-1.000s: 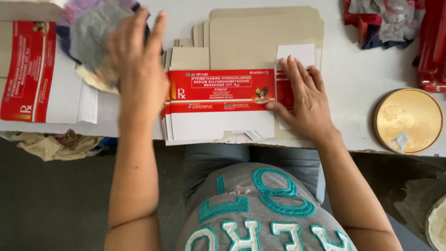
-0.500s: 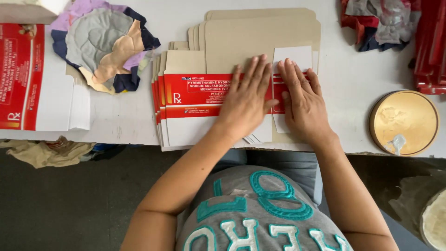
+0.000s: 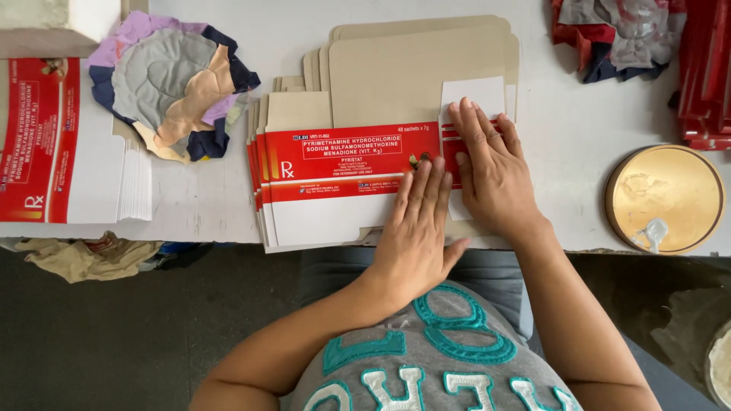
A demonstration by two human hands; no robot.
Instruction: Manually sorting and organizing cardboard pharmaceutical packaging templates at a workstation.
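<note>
A fanned stack of flat red-and-white carton blanks (image 3: pixel 343 179) lies on the white table (image 3: pixel 579 114), partly over plain brown cardboard blanks (image 3: pixel 411 68). My left hand (image 3: pixel 417 228) lies flat, palm down, on the lower right part of the top blank, fingers together. Pressed flat on the blank's right end is my right hand (image 3: pixel 491 171), its fingers spread over the red band and a white flap (image 3: pixel 474 95). Neither hand grips anything.
A second stack of red-and-white blanks (image 3: pixel 68 144) lies at the left edge. Beside it is a bundle of coloured cloth scraps (image 3: pixel 171 87). A round golden tin lid (image 3: pixel 664 198) sits at the right. Red packets and rags (image 3: pixel 640 34) fill the far right corner.
My left hand came back from the cloth scraps at the left, landed on the top blank, then slid down toward the near edge. The right hand stayed pressed on the blank's right end.
</note>
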